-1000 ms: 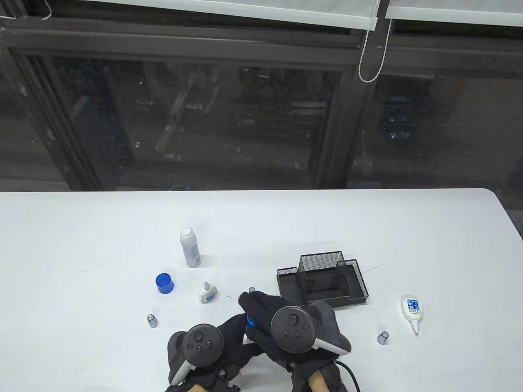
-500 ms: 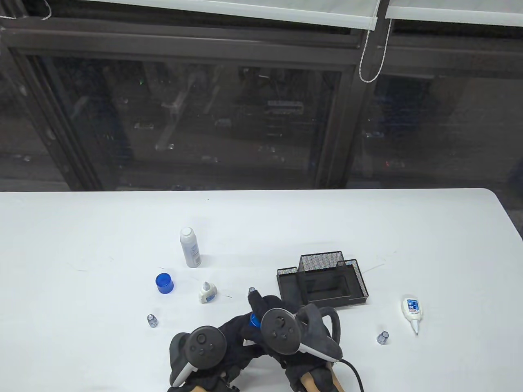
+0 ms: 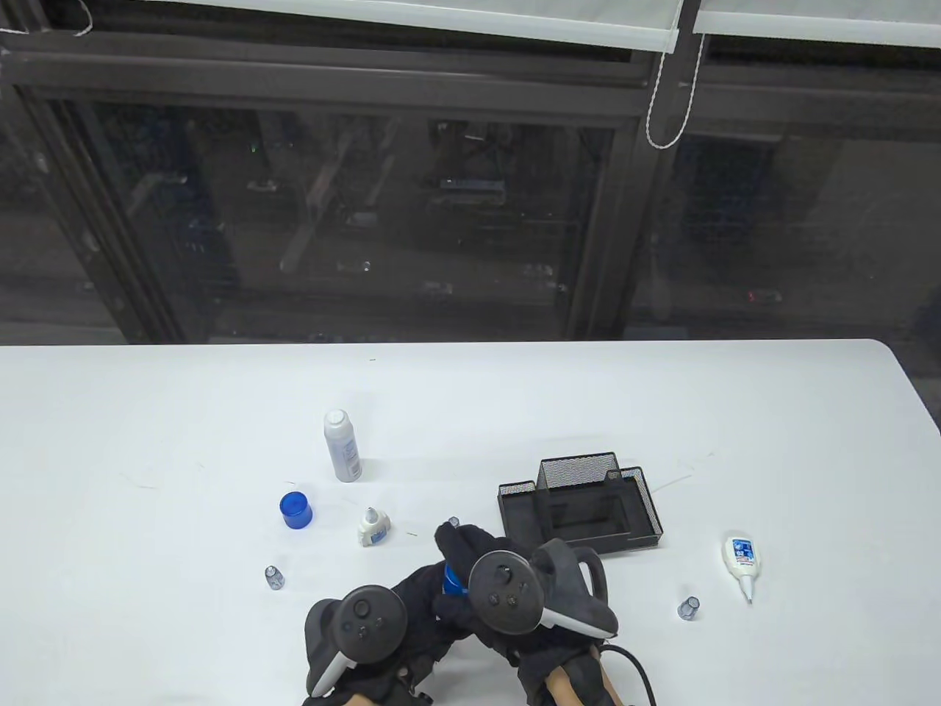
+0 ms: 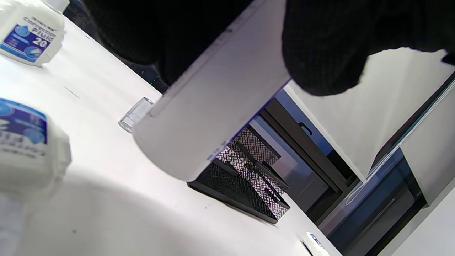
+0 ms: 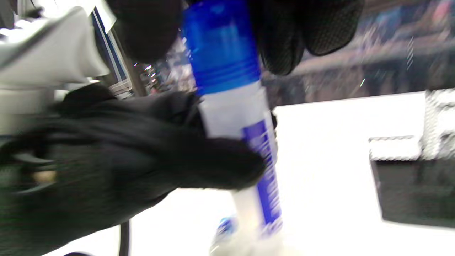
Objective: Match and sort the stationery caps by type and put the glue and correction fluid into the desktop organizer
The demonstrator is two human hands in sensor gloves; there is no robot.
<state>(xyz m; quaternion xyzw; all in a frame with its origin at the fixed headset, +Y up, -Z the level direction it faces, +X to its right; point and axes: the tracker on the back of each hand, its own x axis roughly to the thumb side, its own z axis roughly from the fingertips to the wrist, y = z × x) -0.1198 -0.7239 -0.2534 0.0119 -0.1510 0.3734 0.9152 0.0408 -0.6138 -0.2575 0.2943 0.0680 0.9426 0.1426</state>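
Observation:
Both gloved hands meet at the table's front edge around one glue stick [image 5: 245, 142], white with a blue label. My left hand [image 3: 419, 599] grips its white body [image 4: 213, 103]. The fingers of my right hand [image 3: 462, 550] curl round its blue cap [image 5: 220, 46], of which a sliver [image 3: 451, 579] shows in the table view. The black mesh organizer [image 3: 581, 504] stands just right of the hands. A second white glue stick [image 3: 342, 446] stands upright and uncapped at the back left, its blue cap [image 3: 295, 509] in front of it.
One small correction fluid bottle [image 3: 373, 526] is left of the hands, another [image 3: 741, 557] lies right of the organizer. Small clear caps sit at the left [image 3: 273, 576], right [image 3: 689, 607] and just beyond my right fingers [image 3: 453, 521].
My right hand has shifted a little left and turned over the blue cap; its tracker has swung leftward. The left hand has stayed put on the body.

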